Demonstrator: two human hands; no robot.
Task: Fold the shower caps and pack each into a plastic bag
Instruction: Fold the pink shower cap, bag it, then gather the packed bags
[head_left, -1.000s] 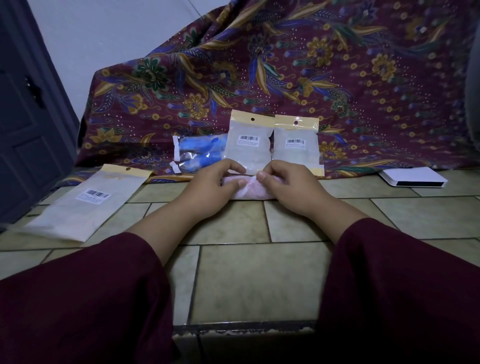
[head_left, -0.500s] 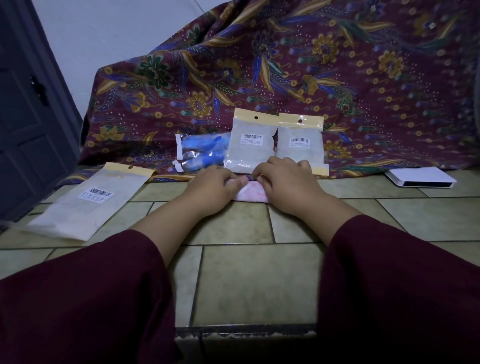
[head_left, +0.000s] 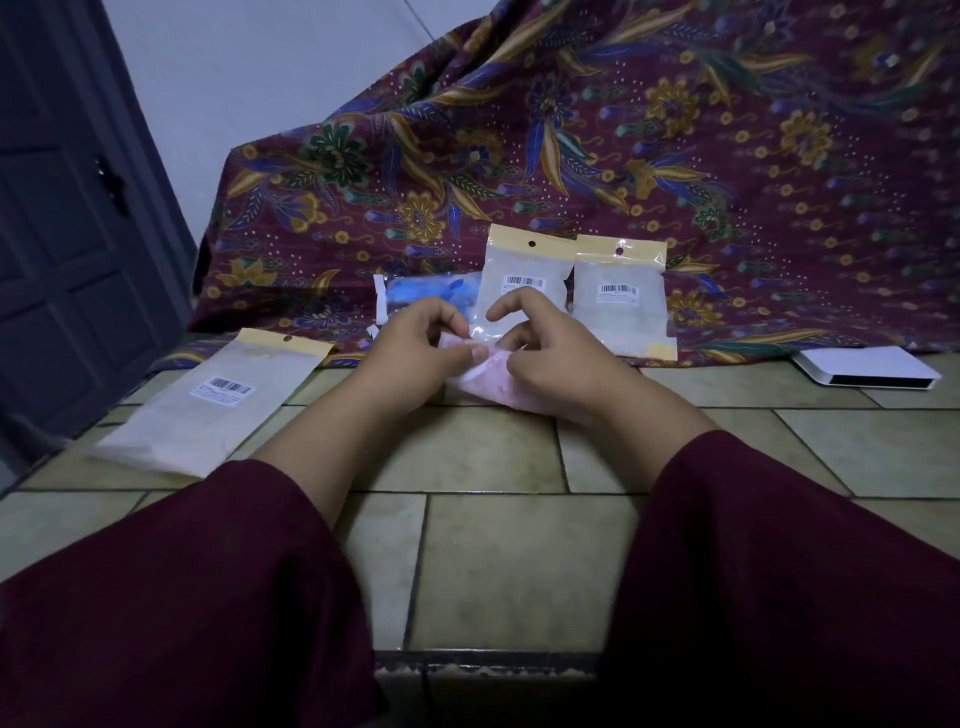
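Two maroon sleeves reach over the tiled floor toward a patterned cloth draped behind. One flat plastic bag lies at left; two filled bags lean against the cloth beside a blue packet. Between both hands, the pink shower cap rests on the tiles; left hand pinches its edge, right hand grips it with curled fingers, index raised.
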